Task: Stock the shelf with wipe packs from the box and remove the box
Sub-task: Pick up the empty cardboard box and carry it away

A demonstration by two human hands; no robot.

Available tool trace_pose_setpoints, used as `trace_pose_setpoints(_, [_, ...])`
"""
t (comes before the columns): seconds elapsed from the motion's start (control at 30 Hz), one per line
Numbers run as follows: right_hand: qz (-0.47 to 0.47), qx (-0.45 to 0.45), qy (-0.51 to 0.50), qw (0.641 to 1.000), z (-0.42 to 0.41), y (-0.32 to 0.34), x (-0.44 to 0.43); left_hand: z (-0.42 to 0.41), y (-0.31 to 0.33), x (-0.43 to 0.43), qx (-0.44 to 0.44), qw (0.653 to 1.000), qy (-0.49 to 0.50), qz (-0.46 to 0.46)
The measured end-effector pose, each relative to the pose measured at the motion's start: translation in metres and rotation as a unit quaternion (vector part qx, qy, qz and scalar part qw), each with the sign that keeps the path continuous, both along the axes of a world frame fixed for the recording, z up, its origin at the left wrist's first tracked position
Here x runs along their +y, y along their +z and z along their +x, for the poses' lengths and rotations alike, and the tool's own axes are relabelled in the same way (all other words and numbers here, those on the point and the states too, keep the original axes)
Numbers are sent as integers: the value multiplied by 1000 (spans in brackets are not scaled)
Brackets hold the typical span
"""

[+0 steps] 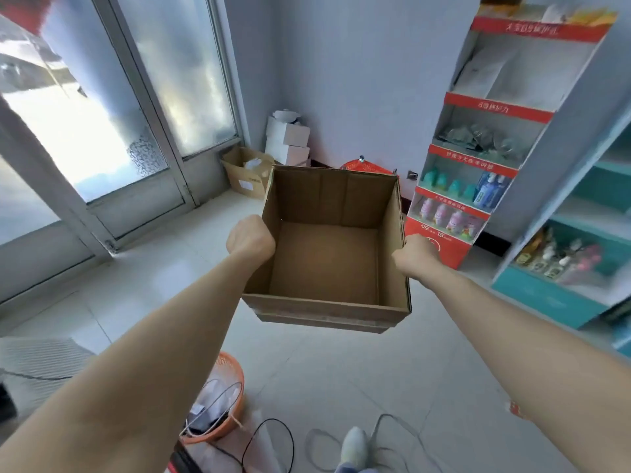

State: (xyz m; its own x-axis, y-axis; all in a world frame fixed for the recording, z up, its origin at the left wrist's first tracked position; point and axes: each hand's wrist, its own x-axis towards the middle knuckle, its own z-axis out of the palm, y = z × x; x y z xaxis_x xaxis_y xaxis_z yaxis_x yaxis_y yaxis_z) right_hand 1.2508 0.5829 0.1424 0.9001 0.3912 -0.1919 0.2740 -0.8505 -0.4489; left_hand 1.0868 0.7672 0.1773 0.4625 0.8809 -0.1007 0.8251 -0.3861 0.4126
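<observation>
Brown cardboard box (324,261), open-topped, empty inside

**Free middle, cluttered edges**

The brown cardboard box (324,261) is empty inside. The white tiled floor (153,274) is free in the middle; an orange plastic basket (235,377) and black cables (273,419) lie at its near edge.

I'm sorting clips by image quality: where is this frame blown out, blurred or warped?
Head view: daylight overexposes the glass doors at left; motion blur smears the teal shelf at the right edge; the wide lens bows their frames; the cardboard box, gripped by the left hand and right hand, is fairly sharp.
</observation>
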Motion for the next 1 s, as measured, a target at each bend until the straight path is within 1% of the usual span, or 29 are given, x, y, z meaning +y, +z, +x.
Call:
trace_pose_setpoints(0.17, [-8, 1, -27, 1000, 119, 11, 42, 119, 7, 41, -4, 1000, -15, -10])
trace_pose_setpoints(0.27, [-15, 1, -34, 999, 173, 13, 70, 174, 9, 68, -9, 1000, -13, -3])
trace_pose_setpoints(0.37, [-20, 11, -37, 999, 227, 5, 101, 231, 6, 100, 6, 1000, -12, -2])
trace_pose_setpoints(0.5, [-37, 28, -30, 998, 306, -12, 150, 313, -8, 150, 33, 999, -13, -16])
trace_pose_setpoints(0.6, [-63, 45, -14, 997, 377, -27, 192, 388, -28, 198, 37, 999, -19, -30])
trace_pose_setpoints(0.7, [-29, 90, -28, 995, 440, -36, 230, 448, -41, 238, 32, 998, -22, -46])
trace_pose_setpoints(0.73, [-27, 89, -37, 995, 463, -37, 243, 472, -45, 251, 30, 998, -19, -49])
trace_pose_setpoints(0.83, [-59, 61, -39, 996, 524, -36, 275, 541, -46, 282, 22, 998, -30, -50])
trace_pose_setpoints(1.0, [-50, 80, -63, 994, 626, -35, 317, 657, -44, 333, 27, 997, -45, -49])
